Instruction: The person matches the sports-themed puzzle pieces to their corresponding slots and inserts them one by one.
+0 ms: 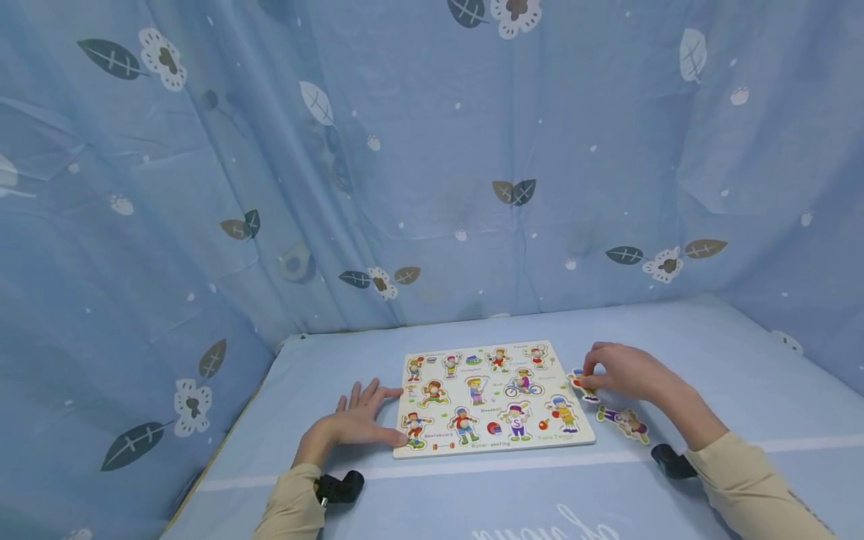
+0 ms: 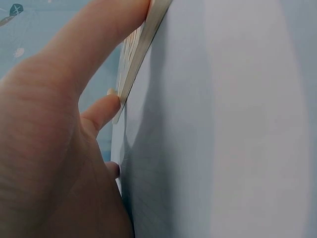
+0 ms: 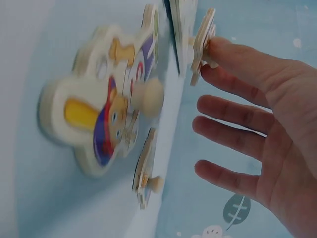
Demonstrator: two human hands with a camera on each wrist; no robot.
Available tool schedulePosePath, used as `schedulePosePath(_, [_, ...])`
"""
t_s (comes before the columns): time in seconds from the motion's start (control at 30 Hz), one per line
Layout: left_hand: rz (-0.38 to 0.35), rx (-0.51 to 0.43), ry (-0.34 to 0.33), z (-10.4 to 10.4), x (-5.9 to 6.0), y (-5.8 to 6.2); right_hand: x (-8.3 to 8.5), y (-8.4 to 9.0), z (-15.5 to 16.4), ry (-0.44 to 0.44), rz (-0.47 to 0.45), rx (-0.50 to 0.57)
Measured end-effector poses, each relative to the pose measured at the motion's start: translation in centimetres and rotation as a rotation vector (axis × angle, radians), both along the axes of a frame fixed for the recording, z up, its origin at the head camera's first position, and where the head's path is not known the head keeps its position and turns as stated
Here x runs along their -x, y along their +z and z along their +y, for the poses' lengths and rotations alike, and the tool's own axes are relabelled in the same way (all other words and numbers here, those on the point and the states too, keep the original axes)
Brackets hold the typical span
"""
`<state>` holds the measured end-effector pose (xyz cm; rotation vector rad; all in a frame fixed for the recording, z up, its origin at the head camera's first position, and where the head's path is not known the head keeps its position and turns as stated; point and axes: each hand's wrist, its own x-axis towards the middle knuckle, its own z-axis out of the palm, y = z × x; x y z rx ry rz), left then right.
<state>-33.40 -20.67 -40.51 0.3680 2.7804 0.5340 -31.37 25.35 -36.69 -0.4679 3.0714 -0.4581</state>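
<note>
A wooden peg puzzle board [image 1: 442, 409] with printed sports figures lies flat on the table. My left hand [image 1: 356, 421] rests at its left end, thumb at the near corner, fingers spread. In the left wrist view, the thumb and a fingertip meet the board's edge [image 2: 137, 62]. Just off the board's right side, my right hand [image 1: 624, 369] pinches a knobbed puzzle piece [image 3: 202, 42] between thumb and index finger; the other fingers are extended. A puzzle piece [image 1: 624, 424] lies on the table below that hand. The right wrist view shows a capped figure piece [image 3: 111, 116] with a round knob up close.
Another knobbed piece [image 3: 143, 168] lies farther off in the right wrist view. A blue cloth with a white stripe covers the table [image 1: 472, 495]. Blue curtains [image 1: 432, 165] with leaf and flower prints hang behind and at the sides. Each wrist carries a black device [image 1: 340, 487].
</note>
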Motion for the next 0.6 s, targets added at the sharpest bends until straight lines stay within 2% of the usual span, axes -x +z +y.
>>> schedulePosePath(0.6, [0.007, -0.009, -0.004, 0.0, -0.1, 0.0, -1.3, 0.4, -3.9, 0.051, -0.025, -0.039])
